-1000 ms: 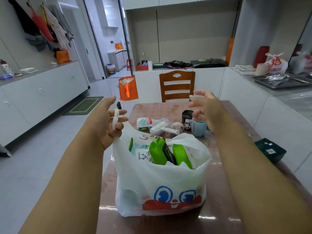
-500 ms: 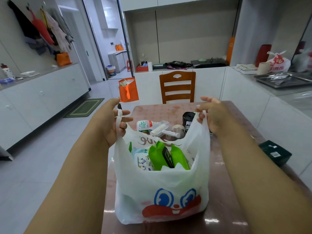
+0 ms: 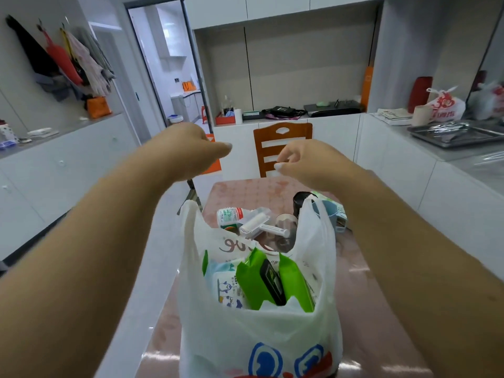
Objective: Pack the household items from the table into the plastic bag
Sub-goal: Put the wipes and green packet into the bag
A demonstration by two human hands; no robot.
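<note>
Both of your hands are letting go of the bag handles you were holding half a second ago and are rising above the table, so the bag is now standing on its own.

Your left hand (image 3: 188, 148) is hovering over the table's left edge with fingers loosely extended, gripping nothing. Below and between your arms, the plastic bag (image 3: 259, 331) is sitting at the near end of the table (image 3: 362, 309), already holding green packets (image 3: 249, 285) and a wipes pack (image 3: 226, 289). Behind it, a white bottle (image 3: 230, 215), a lint roller (image 3: 257, 223), a black canister (image 3: 301, 200) and a blue cup (image 3: 331, 212) are still waiting on the table. Your right hand (image 3: 305, 162) is floating with fingers loosely curled, holding nothing.

You are looking roughly halfway through.
</note>
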